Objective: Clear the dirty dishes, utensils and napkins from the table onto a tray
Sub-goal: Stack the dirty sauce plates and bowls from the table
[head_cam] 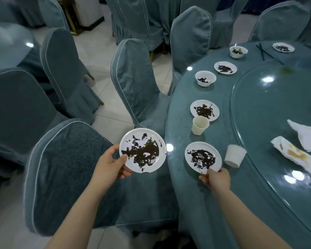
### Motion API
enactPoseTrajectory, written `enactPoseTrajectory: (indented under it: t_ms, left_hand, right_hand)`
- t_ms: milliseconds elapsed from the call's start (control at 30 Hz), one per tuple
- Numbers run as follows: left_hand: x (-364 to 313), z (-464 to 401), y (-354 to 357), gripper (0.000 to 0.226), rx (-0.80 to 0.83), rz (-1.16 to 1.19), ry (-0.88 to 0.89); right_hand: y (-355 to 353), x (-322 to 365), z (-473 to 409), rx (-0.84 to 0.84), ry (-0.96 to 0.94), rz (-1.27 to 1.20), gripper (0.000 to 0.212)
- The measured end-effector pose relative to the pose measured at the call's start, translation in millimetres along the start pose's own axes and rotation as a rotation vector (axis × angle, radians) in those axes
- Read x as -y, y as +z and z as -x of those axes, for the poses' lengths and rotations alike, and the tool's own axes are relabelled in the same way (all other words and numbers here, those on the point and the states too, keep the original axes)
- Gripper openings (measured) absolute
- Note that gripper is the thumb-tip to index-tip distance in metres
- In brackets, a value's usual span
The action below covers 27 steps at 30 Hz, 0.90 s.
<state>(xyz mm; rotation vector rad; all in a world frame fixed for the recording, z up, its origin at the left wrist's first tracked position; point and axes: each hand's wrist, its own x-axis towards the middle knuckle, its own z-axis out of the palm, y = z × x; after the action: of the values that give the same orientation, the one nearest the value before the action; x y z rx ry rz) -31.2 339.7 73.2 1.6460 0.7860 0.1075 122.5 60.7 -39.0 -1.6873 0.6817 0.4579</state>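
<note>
My left hand grips a white plate smeared with dark sauce, held in the air over a chair seat, left of the table. My right hand pinches the near rim of a second sauce-smeared plate lying on the table's edge. Just right of it lies a tipped white paper cup. An upright paper cup stands beyond, touching a third dirty plate. Two stained napkins lie on the glass turntable. No tray is in view.
Farther round the blue table sit a white bowl, a plate, another bowl, dark chopsticks and a far plate. Blue-covered chairs crowd the left side and the table's rim.
</note>
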Motion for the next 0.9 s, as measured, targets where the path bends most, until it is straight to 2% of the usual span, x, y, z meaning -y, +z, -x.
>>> enactPoseTrajectory:
  t_ms: [133, 333, 500, 633, 900]
  left_hand:
    - [7, 20, -25, 0.029, 0.01, 0.032, 0.038]
    - [23, 66, -100, 0.035, -0.023, 0.063, 0.106]
    - [40, 96, -176, 0.037, -0.083, 0.034, 0.147]
    - [59, 118, -234, 0.039, -0.126, 0.048, 0.117]
    - [78, 130, -311, 0.036, -0.167, 0.132, 0.103]
  right_hand:
    - [16, -1, 46, 0.07, -0.019, -0.075, 0.014]
    - [61, 3, 150, 0.254, -0.178, -0.098, 0.018]
    - [121, 0, 239, 0.43, -0.332, -0.003, 0.014]
    - [170, -13, 299, 0.526, -0.46, 0.105, 0.018]
    - [263, -28, 373, 0.724, -0.66, 0.369, 0.022]
